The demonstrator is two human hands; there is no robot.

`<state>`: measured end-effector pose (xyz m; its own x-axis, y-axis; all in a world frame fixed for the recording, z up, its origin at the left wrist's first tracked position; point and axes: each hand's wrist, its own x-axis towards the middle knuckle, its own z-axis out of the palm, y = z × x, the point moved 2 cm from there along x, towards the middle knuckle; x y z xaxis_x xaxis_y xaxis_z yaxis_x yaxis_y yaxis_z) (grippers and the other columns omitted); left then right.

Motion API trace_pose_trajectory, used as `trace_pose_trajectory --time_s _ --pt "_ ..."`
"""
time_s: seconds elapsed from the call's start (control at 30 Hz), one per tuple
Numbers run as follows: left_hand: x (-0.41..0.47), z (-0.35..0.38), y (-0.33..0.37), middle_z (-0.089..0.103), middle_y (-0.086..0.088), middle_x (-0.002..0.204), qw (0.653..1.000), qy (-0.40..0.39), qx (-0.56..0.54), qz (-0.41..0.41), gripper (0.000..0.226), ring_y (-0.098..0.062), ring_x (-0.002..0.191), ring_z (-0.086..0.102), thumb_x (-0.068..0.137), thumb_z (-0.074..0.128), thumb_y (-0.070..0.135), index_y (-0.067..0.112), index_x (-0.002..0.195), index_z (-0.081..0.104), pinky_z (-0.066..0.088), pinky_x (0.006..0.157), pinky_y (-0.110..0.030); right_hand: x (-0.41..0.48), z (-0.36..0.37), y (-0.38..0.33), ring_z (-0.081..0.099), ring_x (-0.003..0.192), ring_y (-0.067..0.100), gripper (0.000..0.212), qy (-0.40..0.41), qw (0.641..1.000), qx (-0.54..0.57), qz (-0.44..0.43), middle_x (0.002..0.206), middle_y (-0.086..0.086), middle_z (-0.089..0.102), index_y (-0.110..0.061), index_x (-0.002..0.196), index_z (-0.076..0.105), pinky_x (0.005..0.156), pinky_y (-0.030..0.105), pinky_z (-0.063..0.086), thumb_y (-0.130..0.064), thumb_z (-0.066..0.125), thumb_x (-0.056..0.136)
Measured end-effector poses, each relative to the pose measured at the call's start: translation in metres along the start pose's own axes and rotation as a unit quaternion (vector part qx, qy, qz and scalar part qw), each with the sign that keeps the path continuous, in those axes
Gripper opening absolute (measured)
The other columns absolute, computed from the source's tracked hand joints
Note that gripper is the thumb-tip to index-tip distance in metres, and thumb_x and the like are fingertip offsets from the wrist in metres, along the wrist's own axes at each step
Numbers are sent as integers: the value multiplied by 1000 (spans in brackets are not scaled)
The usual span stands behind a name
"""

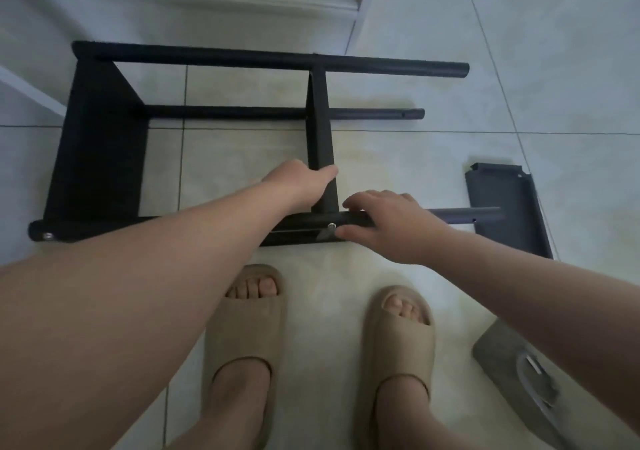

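Nothing in the picture can be read: no text, label, brand or number. The black frame (97, 144) at centre left and the dark panel (509, 207) at right show plain surfaces. The pale marks on the grey plate (502, 356) at lower right are too blurred to tell.

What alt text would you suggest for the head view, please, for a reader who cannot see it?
A person stands over a black metal frame lying on a tiled floor, left hand gripping its cross panel and right hand gripping the near tube beside a silver screw. A loose dark panel lies to the right, and beige slippers show below.
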<state>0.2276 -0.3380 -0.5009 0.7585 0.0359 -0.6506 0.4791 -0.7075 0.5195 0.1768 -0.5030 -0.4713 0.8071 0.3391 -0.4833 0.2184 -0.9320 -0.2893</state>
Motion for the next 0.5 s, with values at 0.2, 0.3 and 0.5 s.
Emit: trace_pose_trajectory --time_s 0.2,0.3,0.5 --pt "12 11 -9 62 -7 93 996 -25 46 67 67 -24 80 56 97 37 67 7 113 62 36 65 -33 20 12 3 52 66 15 39 -6 998 55 -18 68 -4 55 -28 72 47 57 32 36 -59 59 93" --pt "7 13 -8 61 -9 85 994 -15 69 80 61 -23 71 54 100 36 62 7 94 60 32 57 -33 18 15 1 51 66 14 40 -5 998 57 -23 68 -3 54 -25 73 49 57 33 36 -57 60 93" --pt "-18 26 -17 61 -8 78 988 -71 103 93 61 -22 71 56 101 36 61 7 83 59 39 61 -33 -14 32 -3 50 70 15 39 -19 1000 14 -7 72 -11 50 -30 75 47 57 31 35 -62 54 94"
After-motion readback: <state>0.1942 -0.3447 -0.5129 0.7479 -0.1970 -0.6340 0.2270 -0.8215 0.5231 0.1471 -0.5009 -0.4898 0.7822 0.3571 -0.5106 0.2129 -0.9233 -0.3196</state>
